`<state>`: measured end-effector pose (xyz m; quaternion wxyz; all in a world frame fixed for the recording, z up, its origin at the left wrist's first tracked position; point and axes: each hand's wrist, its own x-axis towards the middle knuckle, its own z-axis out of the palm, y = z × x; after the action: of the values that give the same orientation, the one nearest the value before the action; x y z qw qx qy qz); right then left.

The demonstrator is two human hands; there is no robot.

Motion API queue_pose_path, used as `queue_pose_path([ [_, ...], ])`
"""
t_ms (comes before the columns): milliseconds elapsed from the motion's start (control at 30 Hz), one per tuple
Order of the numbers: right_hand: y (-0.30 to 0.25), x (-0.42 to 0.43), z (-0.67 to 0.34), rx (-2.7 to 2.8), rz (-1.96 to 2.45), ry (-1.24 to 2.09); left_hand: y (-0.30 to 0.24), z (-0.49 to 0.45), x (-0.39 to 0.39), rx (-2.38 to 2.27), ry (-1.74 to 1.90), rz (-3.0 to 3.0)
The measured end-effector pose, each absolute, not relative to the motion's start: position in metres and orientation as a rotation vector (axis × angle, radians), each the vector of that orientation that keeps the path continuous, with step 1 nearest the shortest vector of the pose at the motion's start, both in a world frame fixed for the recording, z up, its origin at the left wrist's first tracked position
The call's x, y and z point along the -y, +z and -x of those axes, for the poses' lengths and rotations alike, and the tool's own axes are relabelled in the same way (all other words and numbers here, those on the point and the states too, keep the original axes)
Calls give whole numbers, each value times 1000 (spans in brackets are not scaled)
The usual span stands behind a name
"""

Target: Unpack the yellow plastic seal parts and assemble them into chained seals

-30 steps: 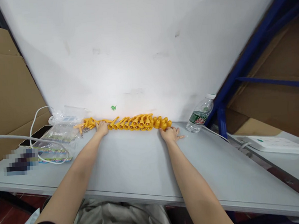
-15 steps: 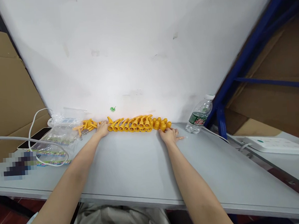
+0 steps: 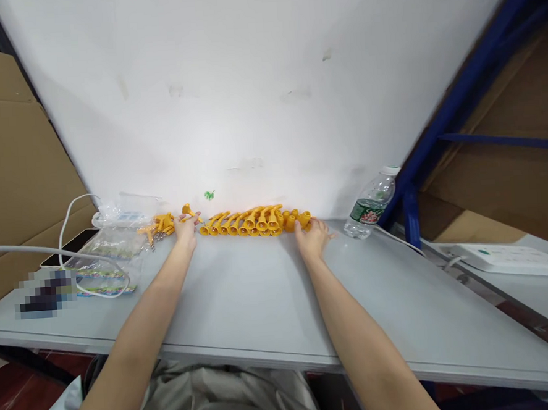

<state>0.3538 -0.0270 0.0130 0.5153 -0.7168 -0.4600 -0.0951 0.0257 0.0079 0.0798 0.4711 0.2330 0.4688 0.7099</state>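
Observation:
My left hand [image 3: 186, 230] pinches a yellow horn-shaped piece [image 3: 187, 209], its wide end raised toward the wall. Just right of that hand, a row of yellow horn-shaped pieces [image 3: 238, 224] lies stacked with open bells facing me. At the row's right end, several small yellow cup-shaped pieces [image 3: 291, 218] are bunched together. My right hand [image 3: 314, 236] is curled around one yellow cup-shaped piece [image 3: 304, 219], thumb on its left and fingers on its right. Left of my left hand lies a small heap of yellow pieces [image 3: 164, 224] with small metal parts beside it.
A water bottle [image 3: 371, 204] leans at the right near a blue metal frame [image 3: 411, 212]. A white power strip [image 3: 514, 259] lies farther right. Clear plastic bags [image 3: 114, 246], a white cable [image 3: 30, 246] and a dark phone-like slab [image 3: 74, 245] occupy the left side. A white wall stands behind.
My left hand has lifted a yellow horn-shaped piece off the row's left end and shifted slightly. My right hand has moved up closer around the cup-shaped pieces. The view has tilted slightly.

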Motion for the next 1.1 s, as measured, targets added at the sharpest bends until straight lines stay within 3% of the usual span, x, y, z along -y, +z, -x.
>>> queue_pose_path([
  [233, 31, 30, -309, 1471, 1335, -395, 72, -38, 32, -843, 1632, -590],
  [500, 39, 46, -260, 2029, 1159, -50, 62, -48, 33, -854, 1543, -743],
  [1100, 40, 50, -253, 1962, 1107, 56, 67, -59, 45, -717, 1363, -905],
])
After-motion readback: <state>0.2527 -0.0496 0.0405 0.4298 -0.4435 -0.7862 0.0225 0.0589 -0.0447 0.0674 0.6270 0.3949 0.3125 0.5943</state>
